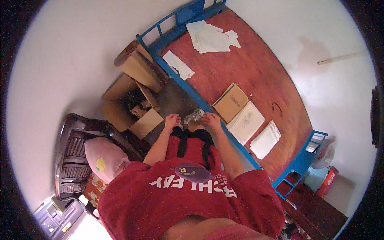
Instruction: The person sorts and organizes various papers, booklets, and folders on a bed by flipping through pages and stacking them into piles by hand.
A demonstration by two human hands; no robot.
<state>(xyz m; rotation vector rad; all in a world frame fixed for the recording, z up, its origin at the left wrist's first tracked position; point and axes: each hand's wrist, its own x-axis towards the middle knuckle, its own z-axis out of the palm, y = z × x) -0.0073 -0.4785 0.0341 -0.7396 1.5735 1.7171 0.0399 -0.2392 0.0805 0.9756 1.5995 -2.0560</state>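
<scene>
My left hand (173, 120) is held out in front of my lap, its fingers loosely bent and apart, with nothing visible in it. Level with it, my right hand (211, 119) reaches inward beside the blue edge of the bed frame (190, 88). Its fingers are also bent, and I see no object in them. Between and below the two hands shows a grey-white shoe (195, 116). Nearest my right hand on the reddish board (224, 68) lie a brown-covered notebook (231, 103) and a white pad with handwriting (246, 122).
An opened cardboard box (120, 94) stands left of my hands, with a brown carton (140, 66) behind it. Loose papers (210, 38) and a paper stack (265, 140) lie on the board. A dark wooden bench (74, 160) with a pink cushion (105, 158) is at left.
</scene>
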